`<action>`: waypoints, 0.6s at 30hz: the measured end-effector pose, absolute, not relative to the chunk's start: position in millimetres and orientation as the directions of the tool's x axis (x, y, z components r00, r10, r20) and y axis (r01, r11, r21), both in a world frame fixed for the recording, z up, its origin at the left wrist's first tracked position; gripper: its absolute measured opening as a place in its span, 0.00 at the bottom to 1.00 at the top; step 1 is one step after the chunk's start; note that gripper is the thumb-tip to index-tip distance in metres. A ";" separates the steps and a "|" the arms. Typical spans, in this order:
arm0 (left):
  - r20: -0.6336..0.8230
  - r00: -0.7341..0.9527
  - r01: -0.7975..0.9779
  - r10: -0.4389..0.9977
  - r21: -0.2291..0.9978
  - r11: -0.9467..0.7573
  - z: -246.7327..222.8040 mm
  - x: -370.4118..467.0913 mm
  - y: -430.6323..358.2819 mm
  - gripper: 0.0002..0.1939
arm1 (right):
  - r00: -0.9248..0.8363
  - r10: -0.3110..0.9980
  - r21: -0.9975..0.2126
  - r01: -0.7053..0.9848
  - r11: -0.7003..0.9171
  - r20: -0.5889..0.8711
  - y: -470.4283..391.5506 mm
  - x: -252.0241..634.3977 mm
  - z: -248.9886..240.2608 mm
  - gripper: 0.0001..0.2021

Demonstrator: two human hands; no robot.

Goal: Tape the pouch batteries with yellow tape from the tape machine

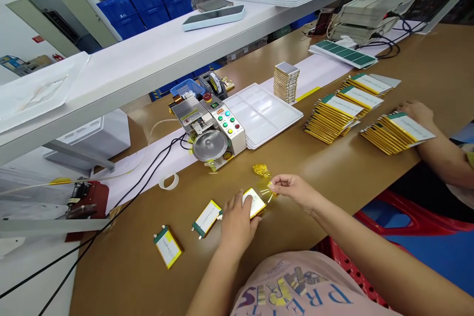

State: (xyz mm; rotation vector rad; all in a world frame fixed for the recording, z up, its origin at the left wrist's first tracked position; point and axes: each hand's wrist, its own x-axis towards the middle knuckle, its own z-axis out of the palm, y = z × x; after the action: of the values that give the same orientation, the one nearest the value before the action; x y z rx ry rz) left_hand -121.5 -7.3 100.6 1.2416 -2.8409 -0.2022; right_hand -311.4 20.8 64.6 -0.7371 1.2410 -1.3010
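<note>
My left hand (237,219) lies over a flat battery cell (254,201) with a white label and yellow edges, thumb on top and fingers along its far side. My right hand (294,188) pinches a small yellow piece (272,187), possibly tape, just beyond the cell's right end. Thin pale strips show below that pinch. A crumpled heap of yellow film (261,171) lies just past my fingertips. Left of my left hand rest two more labelled cells with green ends, a nearer-to-me cell (168,248) and a middle cell (207,218).
Ahead stands a tape-dispensing machine (222,131) beside a white tray (270,113). A white tape ring (169,182) lies left. Stacked cells (286,81) and fanned cells (331,116) sit farther right, where a co-worker's hand (416,111) touches another row. A shelf (155,66) crosses overhead; black cables run left.
</note>
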 end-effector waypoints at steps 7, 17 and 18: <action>-0.045 -0.712 -0.702 -0.701 0.062 0.709 96.3 -120.4 -12.1 0.23 | -0.160 -0.950 -0.946 0.230 0.230 -0.270 10.9 -293.9 54.6 0.11; -0.073 -0.734 -0.678 -0.675 0.023 0.734 94.3 -117.8 -13.3 0.26 | -0.199 -0.920 -0.938 0.152 0.312 -0.338 7.4 -294.2 52.1 0.07; -0.077 -0.733 -0.679 -0.675 0.024 0.734 94.9 -118.0 -13.4 0.26 | -0.202 -0.918 -0.937 0.161 0.312 -0.340 7.5 -294.0 52.0 0.07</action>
State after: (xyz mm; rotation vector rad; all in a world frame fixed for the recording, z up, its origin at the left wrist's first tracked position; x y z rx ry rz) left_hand -118.0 -13.4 94.9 1.1663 -2.9841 -0.0803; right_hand -294.0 7.5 52.0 -0.7514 1.4171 -1.1705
